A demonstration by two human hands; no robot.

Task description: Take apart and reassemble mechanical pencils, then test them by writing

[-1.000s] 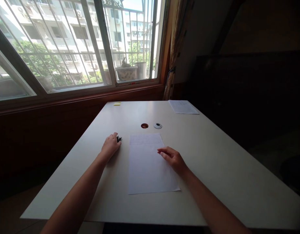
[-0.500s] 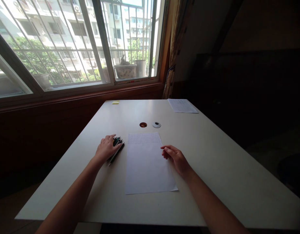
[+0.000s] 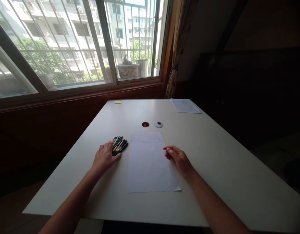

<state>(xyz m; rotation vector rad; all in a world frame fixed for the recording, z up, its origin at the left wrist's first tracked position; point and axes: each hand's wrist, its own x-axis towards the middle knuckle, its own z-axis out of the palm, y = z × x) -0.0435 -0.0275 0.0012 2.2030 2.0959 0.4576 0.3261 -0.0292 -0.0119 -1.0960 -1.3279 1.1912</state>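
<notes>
My left hand (image 3: 105, 156) rests on the table, its thumb and fingers closed around the near left end of a bundle of pens (image 3: 120, 146). The pens lie side by side, black, green, yellow and white ones among them. Their near left ends are hidden by my hand. To the right of them lies a sheet of paper (image 3: 150, 169) with printed lines along its top. My right hand (image 3: 180, 161) is at the sheet's right edge, fingers curled in with nothing visible in them.
The white table (image 3: 96, 198) has a round hole (image 3: 145, 124) with a round cover (image 3: 159, 124) beside it. Papers (image 3: 186, 106) lie at the far right corner, a yellow sticky note (image 3: 118, 102) at the far left. Behind is a barred window (image 3: 86, 52) with a curtain (image 3: 173, 71).
My left hand has drawn back slightly towards me, showing more of the pens. The pen that lay apart along the near side is now in line with the bundle. My right hand keeps its pose.
</notes>
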